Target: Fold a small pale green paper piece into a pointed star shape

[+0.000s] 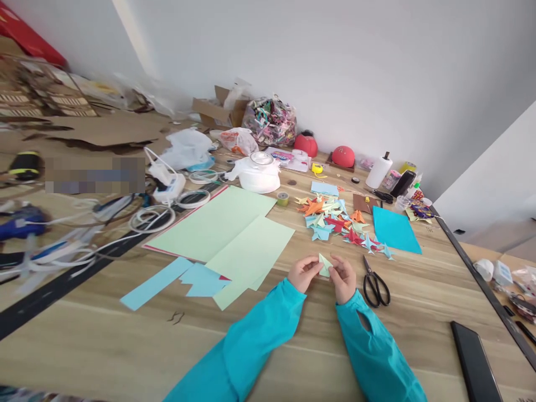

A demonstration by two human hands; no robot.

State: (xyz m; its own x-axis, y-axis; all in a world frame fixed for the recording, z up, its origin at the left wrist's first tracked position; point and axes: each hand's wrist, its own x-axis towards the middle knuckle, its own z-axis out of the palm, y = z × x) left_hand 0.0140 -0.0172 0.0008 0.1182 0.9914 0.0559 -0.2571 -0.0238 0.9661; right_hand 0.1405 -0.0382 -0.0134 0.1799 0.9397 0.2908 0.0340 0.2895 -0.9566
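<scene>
Between my two hands is a small folded piece of pale green paper (324,264), its pointed tip facing up. My left hand (305,272) pinches its left side, and my right hand (343,279) grips the lower right edge. Just right of my right hand lies a pair of black scissors (376,286), blades pointing away from me. Beyond my hands is a pile of folded paper cranes (335,220) in orange, red, blue and green. Large pale green sheets (255,251) lie to the left, with cut light blue paper pieces (157,282) near them.
A turquoise sheet (396,230) lies right of the cranes. A black phone (475,360) rests at the near right. Coiled white cables (153,219) and a power strip (170,187) crowd the left. Bags, a cardboard box (213,111) and red cushions (343,156) line the wall.
</scene>
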